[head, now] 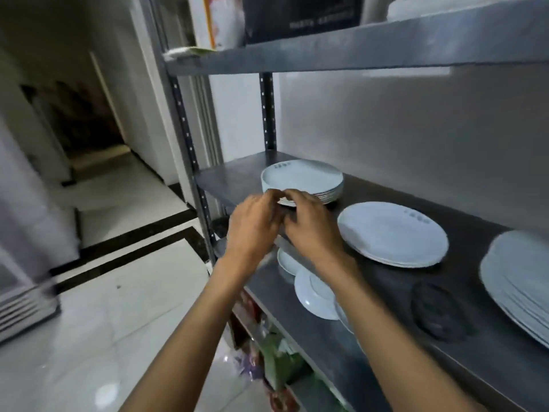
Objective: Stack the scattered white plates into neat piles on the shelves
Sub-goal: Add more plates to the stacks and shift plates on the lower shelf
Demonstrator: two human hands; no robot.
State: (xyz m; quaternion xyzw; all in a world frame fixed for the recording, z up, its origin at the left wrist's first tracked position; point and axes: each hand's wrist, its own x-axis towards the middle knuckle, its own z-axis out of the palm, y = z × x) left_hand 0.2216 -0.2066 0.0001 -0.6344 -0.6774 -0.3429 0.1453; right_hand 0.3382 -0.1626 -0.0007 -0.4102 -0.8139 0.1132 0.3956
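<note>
White plates in a stack (pixel 303 179) sit at the 12 o'clock end of the grey metal shelf (pixel 401 337). Left hand (pixel 252 230) and right hand (pixel 312 227) meet at the stack's near rim, fingers curled on its lower plates. Second pile (pixel 392 233) lies at 2 o'clock, third pile (pixel 520 283) at 3 o'clock; loose plates (pixel 312 292) show on the shelf below.
</note>
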